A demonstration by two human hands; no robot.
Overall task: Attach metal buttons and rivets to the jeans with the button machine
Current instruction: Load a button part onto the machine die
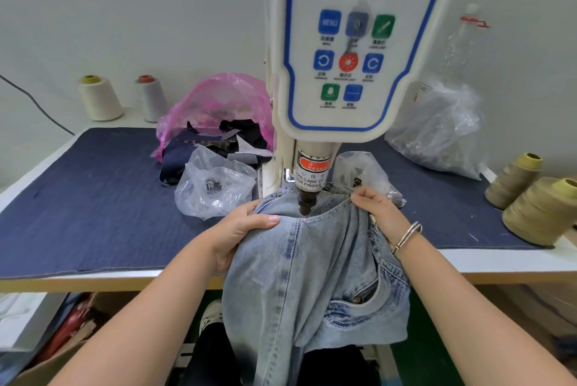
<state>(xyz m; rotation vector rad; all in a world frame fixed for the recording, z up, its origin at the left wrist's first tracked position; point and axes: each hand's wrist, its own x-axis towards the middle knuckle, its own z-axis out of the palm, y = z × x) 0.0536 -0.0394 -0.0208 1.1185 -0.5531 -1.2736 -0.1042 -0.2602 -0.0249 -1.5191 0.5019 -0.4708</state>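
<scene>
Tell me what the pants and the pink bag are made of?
The jeans look like light blue denim cotton: you can see the woven ribs, faded patches and thick stitched seams. The pink bag looks like thin plastic film, since it is see-through, shiny and crinkled.

Bright even light, edges bowed

Thread cones (100, 98) stand behind a pink bag (215, 104) of dark fabric scraps (218, 142)

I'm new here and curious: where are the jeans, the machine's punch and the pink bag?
jeans (312, 276): head view, front panel.
punch (304, 203): head view, dark tip.
pink bag (215, 98): head view, upper side.
</scene>
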